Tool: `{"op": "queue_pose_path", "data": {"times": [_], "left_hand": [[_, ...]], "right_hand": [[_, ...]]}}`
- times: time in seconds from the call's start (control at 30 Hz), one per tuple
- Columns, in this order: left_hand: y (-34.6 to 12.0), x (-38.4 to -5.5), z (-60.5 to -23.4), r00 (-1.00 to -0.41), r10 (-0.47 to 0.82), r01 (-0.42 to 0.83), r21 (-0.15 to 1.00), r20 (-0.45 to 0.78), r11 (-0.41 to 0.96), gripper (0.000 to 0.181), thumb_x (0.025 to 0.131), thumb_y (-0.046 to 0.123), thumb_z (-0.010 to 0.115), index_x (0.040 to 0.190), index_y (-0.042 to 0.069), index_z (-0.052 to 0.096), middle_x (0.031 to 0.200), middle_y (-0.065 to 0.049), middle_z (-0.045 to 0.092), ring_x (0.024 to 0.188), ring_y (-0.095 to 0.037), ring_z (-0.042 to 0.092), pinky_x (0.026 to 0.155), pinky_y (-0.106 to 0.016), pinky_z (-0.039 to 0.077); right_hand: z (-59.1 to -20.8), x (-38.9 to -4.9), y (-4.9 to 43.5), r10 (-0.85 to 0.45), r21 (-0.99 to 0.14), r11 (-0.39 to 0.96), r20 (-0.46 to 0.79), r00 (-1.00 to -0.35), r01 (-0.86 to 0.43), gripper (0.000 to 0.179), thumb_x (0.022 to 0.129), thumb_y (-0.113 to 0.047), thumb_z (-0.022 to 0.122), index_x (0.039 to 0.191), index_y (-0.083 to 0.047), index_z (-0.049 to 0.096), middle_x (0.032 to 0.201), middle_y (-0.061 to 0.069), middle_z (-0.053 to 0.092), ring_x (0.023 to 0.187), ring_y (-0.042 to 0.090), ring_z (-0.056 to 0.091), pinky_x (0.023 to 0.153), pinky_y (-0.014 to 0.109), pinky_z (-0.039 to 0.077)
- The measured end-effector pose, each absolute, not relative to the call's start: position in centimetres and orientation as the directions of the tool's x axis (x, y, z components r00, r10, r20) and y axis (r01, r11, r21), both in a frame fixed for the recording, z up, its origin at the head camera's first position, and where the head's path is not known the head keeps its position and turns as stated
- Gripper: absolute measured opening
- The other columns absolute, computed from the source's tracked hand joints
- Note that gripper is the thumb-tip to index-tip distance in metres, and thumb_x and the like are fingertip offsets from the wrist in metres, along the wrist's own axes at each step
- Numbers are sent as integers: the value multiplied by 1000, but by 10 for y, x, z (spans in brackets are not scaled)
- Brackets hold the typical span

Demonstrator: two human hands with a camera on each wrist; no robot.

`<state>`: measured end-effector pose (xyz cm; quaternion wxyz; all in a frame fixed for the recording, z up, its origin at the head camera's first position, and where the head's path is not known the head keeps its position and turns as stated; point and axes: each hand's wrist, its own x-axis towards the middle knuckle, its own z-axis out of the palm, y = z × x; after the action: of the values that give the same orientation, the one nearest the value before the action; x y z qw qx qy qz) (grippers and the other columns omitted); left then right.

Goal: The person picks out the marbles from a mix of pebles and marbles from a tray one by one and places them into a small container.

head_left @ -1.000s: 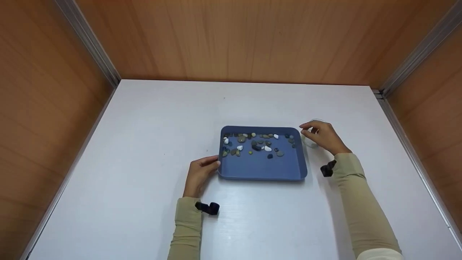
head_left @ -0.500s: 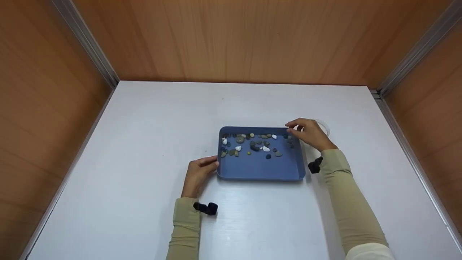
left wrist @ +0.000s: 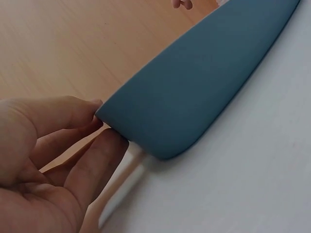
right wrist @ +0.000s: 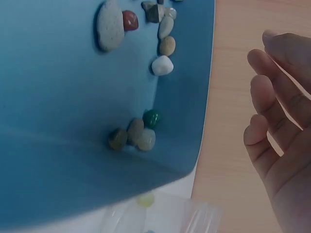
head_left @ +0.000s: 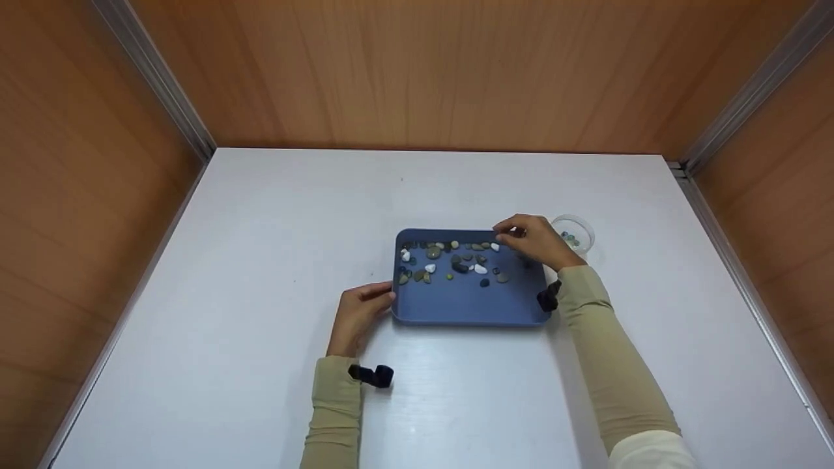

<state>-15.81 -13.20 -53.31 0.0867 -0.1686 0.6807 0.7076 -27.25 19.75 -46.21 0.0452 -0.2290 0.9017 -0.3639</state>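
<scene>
Left side: wood-grain panel (head_left: 78,195), set along the edge of a white bench (head_left: 260,228).

Left hand (head_left: 357,316): at the outer left wall of the tray, fingertips touching it near the rim; whether they pinch or only press, I cannot tell. Sleeve khaki; black wrist camera (head_left: 374,376) strapped to the cuff.

Tray (head_left: 466,305): blue, rectangular, rounded corners, flat on the bench between the hands; long axis left to right.

Stones: mixed, loose, lying mostly in the tray's far half. Included: a large grey stone (right wrist: 111,25), a red stone (right wrist: 130,20) touching it, a white pebble (head_left: 495,247) by the far wall, a green stone (right wrist: 152,118) toward the far right corner. Near side of the tray floor bare.

Right hand (head_left: 535,241): raised above the tray's far right part, fingers loosely bent, thumb and forefinger apart, nothing seen in its grasp.

Governing relation, as judged: the far-wall row runs along the tray's long axis, leftward from the right fingertips; the right hand is nearer the white pebble than the left.

Clear round dish (head_left: 573,234): beyond the right hand, just beside the tray, small greenish pieces inside.
</scene>
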Motion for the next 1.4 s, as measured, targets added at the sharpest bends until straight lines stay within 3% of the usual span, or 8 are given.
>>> {"op": "queue_pose_path", "data": {"times": [0.63,1.17,1.4], "left_hand": [[-130,-161,-534,-936,-119,-327,944,-330,-40,26,82,5,72,107,5,74,109,-11,71,96,-13,65,83,-25,55],[-129,-160,-539,-944,-113,-308,950,-311,-48,28,83,7,73,110,3,72,113,-15,69,96,-13,64,82,-23,54],[-128,-162,-538,-925,-111,-357,931,-363,-69,27,82,7,73,109,6,73,112,-11,69,98,-13,65,84,-24,55]], "right_hand": [[-470,-280,157,-503,-714,602,9,-864,-357,26,93,-9,62,116,2,67,111,18,67,98,30,63,84,42,53],[-485,-282,133,-481,-690,643,-26,-876,-333,25,93,-14,63,114,-1,69,110,14,68,98,26,64,87,41,53],[-489,-281,130,-504,-691,641,-49,-862,-335,29,96,-15,59,120,-1,66,116,15,66,102,27,63,89,42,52]]}}
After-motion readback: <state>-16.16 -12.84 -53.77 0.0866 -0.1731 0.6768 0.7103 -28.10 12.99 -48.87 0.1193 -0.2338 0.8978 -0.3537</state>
